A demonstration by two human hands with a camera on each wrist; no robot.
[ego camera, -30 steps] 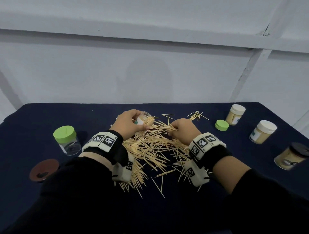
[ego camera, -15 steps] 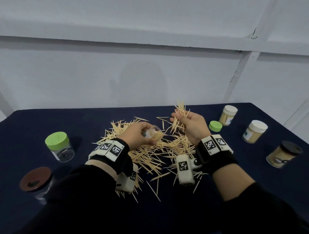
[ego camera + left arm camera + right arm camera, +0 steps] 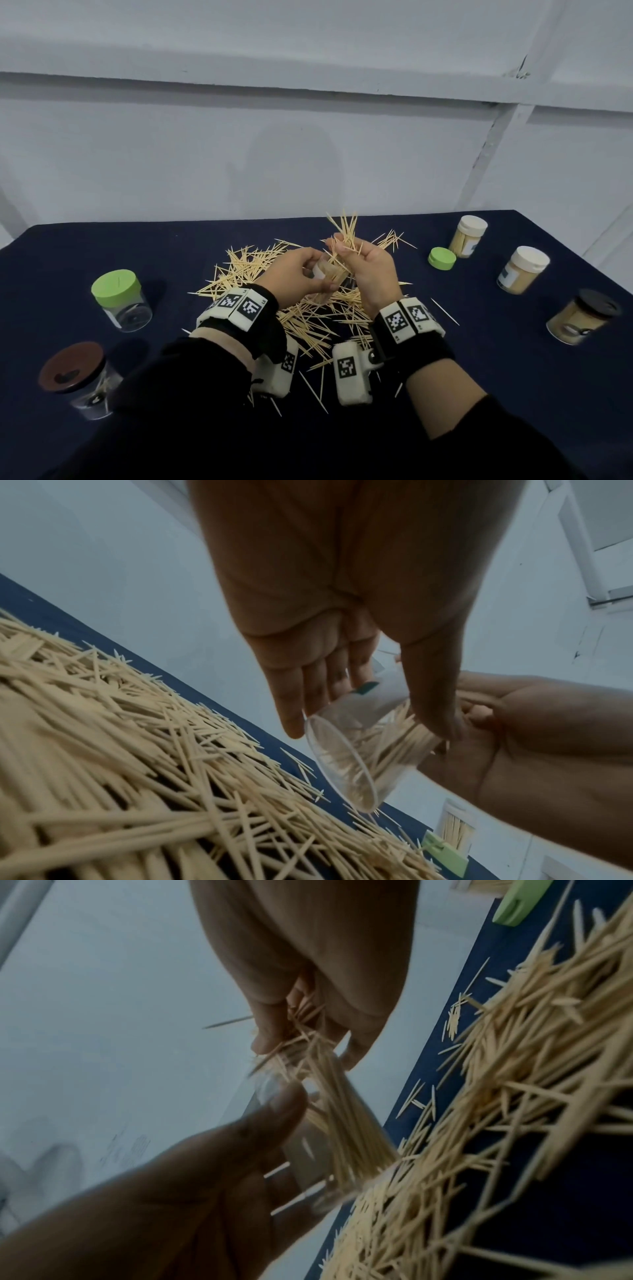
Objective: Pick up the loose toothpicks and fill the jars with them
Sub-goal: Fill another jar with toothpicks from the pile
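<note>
- Clear plastic jar (image 3: 325, 274) held tilted in the left hand (image 3: 294, 274), above the pile of loose toothpicks (image 3: 301, 308); left fingers (image 3: 308, 693) and thumb wrapped round its wall, jar partly filled with toothpicks
- Right hand (image 3: 370, 270) just beside the jar mouth, its fingers (image 3: 270, 1031) curled round a bunch of toothpicks (image 3: 344, 229); upper ends of the bunch fan out above the hand, lower ends reach into the jar mouth
- Pile lies on the dark blue worktop (image 3: 513, 359), under both hands; a few stray sticks at its near edge
- Left of the pile: green-lidded jar (image 3: 120, 301), near-empty; brown-lidded jar (image 3: 75, 377) nearer the worktop's front edge
- Right of the pile: loose green lid (image 3: 442, 258); beyond it a white-lidded jar (image 3: 469, 236); a second white-lidded jar (image 3: 522, 269) and a black-lidded jar (image 3: 582, 322), all three full of toothpicks
- Marker-tagged wristbands on both wrists
</note>
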